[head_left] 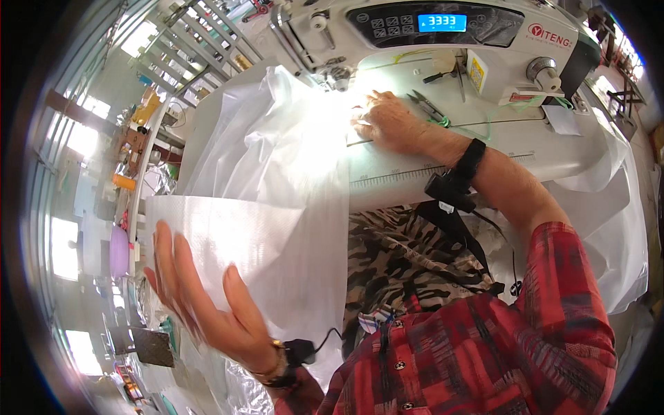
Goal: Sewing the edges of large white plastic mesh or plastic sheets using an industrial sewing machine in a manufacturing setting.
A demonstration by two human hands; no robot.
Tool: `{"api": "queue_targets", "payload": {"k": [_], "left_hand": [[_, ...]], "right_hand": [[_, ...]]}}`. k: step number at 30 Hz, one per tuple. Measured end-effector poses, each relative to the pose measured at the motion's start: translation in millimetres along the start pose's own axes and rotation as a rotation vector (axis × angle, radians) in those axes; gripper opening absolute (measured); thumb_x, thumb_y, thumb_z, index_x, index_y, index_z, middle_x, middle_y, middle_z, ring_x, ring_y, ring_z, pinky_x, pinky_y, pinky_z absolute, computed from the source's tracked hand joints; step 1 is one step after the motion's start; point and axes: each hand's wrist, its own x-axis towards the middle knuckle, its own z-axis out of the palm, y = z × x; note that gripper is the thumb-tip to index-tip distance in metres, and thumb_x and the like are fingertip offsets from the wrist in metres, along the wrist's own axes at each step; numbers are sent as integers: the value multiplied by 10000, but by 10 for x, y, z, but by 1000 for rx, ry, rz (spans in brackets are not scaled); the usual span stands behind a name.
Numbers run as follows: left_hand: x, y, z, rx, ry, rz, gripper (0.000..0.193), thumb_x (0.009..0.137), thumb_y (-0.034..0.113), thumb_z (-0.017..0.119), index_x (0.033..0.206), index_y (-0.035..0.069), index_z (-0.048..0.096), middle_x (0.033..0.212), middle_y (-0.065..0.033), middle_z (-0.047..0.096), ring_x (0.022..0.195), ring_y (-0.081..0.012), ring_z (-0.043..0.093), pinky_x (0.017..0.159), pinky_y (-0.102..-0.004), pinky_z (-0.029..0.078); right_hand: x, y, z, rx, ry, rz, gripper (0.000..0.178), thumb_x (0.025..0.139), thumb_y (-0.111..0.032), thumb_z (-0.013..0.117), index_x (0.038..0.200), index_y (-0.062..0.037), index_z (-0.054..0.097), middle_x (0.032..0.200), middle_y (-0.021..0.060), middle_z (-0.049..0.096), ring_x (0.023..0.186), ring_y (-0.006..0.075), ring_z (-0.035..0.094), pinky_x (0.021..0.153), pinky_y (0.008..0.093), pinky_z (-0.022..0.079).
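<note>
A white sewing machine [415, 62] stands at the far side with its lamp glaring over the needle area. White woven plastic sheet [290, 228] drapes from under the machine head down over the near edge of the bed. My right hand [387, 124] rests on the bed beside the needle area, fingers curled in at the sheet's edge; glare washes out the fingertips. My left hand [214, 304] is raised at the sheet's folded-back part, its fingers spread and thumb apart, gripping nothing. Thread snips [427, 107] lie just beyond my right hand.
A small black-handled screwdriver [439, 76] and green thread [484, 131] lie on the machine bed. More translucent white sheeting [602, 214] hangs at the right. Metal racks [200, 41] stand at the far left. Camouflage cloth [408, 256] covers my lap.
</note>
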Motion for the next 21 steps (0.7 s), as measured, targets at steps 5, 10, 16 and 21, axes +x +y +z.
{"api": "queue_targets", "payload": {"k": [5, 10, 16, 21], "left_hand": [[-1300, -1199, 684, -89, -771, -502, 169, 878, 115, 611, 1017, 21, 605, 831, -210, 637, 809, -384, 602, 703, -502, 463], [-1476, -340, 739, -356, -903, -79, 117, 888, 143, 579, 835, 38, 586, 692, -191, 628, 687, -402, 639, 634, -488, 503], [-465, -1350, 531, -1031, -744, -316, 193, 900, 137, 653, 955, -41, 702, 894, -118, 732, 868, -153, 692, 765, -292, 532], [-230, -1901, 1616, -223, -412, -292, 438, 905, 237, 635, 1266, -1, 561, 1282, -221, 575, 1158, -383, 547, 962, -440, 453]], "right_hand": [[135, -186, 83, 80, 109, -70, 280, 930, -260, 522, 1079, -72, 667, 1152, 146, 601, 1131, 327, 504, 975, 454, 379], [112, -62, 67, -80, -54, -50, 284, 933, -280, 529, 1088, -87, 669, 1153, 116, 613, 1132, 297, 514, 969, 425, 389], [67, -233, -31, -10, 74, -112, 296, 912, -218, 545, 1137, -63, 658, 1211, 125, 628, 1131, 280, 568, 1008, 396, 424], [135, -191, 226, -156, 78, -219, 323, 880, -139, 544, 1182, -76, 640, 1260, 84, 622, 1184, 237, 556, 1049, 369, 407]]}}
